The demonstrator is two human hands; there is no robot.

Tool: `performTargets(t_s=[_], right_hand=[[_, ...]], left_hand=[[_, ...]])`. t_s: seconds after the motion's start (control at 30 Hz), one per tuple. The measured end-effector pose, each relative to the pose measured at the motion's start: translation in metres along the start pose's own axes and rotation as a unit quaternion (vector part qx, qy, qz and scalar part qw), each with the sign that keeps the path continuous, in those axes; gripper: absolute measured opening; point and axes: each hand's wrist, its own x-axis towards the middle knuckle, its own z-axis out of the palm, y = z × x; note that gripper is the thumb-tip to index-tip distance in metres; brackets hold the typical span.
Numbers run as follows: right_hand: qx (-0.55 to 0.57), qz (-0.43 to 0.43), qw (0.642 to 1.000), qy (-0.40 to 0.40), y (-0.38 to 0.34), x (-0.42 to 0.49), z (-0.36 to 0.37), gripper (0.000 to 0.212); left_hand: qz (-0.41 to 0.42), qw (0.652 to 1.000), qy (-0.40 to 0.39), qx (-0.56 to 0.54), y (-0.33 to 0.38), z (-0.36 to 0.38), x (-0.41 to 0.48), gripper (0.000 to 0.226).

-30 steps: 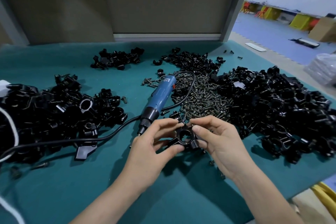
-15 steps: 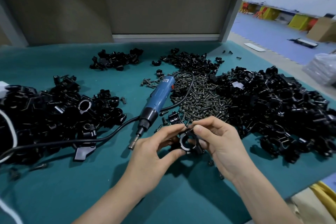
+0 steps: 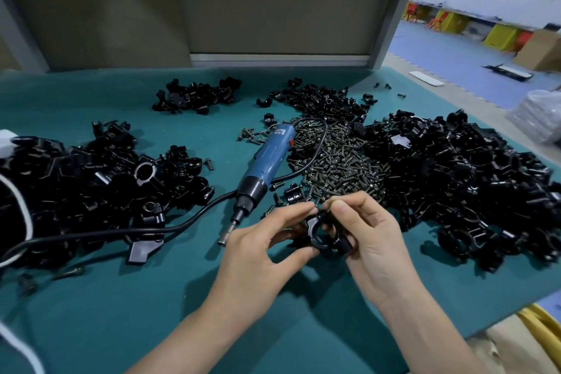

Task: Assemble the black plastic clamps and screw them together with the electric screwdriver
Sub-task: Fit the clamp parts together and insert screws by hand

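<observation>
The clamp (image 3: 321,245) is held above the table (image 3: 151,313) between both hands. The left hand (image 3: 261,255) pinches its lower left side with thumb and curled fingers. The right hand (image 3: 367,240) holds the right side, with thumb and forefinger pressed together at the top edge of the ring. Whether a screw sits between these two fingertips, I cannot tell. I judge the step is to fit the two halves and seat a screw, so the halves should sit flush and the holes line up before the tool is taken; a tilted screw could spoil the thread. The screwdriver (image 3: 267,161) lies just left of the left fingers, its bit end nearest them, easy to reach. The screws (image 3: 337,161) are heaped just behind the fingers, and loose parts (image 3: 470,179) are piled to the right and far left. The cable (image 3: 121,231) runs left of the left hand and may drag when the tool is lifted.
</observation>
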Motion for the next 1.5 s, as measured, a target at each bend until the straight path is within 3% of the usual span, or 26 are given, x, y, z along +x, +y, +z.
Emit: performTargets(t_s=[0.2, 0.43, 0.6, 0.83, 1.03, 1.3, 1.5], right_hand=[[-0.024, -0.018, 0.999, 0.012, 0.007, 0.0, 0.004, 0.013], [-0.041, 0.01, 0.999, -0.02, 0.005, 0.002, 0.008, 0.016], [-0.113, -0.036, 0.993, -0.005, 0.009, -0.002, 0.01, 0.012], [-0.349, -0.124, 0.929, -0.025, 0.018, -0.014, 0.016, 0.028], [-0.385, -0.177, 0.905, -0.037, 0.023, -0.019, 0.011, 0.023], [-0.408, -0.27, 0.869, -0.077, 0.025, -0.02, -0.007, 0.033], [-0.426, -0.257, 0.86, -0.112, 0.019, -0.016, -0.013, 0.031]], left_hand=[[0.01, 1.0, 0.007, 0.0, 0.001, 0.0, -0.001, 0.055], [0.014, 0.996, 0.039, 0.085, 0.005, -0.003, -0.002, 0.059], [0.012, 0.992, 0.043, 0.117, 0.009, 0.001, -0.002, 0.06], [-0.017, 0.985, 0.084, 0.149, 0.003, 0.008, -0.002, 0.06], [-0.035, 0.982, 0.063, 0.177, 0.003, 0.007, -0.002, 0.054], [-0.156, 0.984, -0.062, 0.053, 0.009, -0.006, 0.003, 0.046], [-0.181, 0.981, -0.07, -0.027, 0.006, -0.007, 0.003, 0.037]])
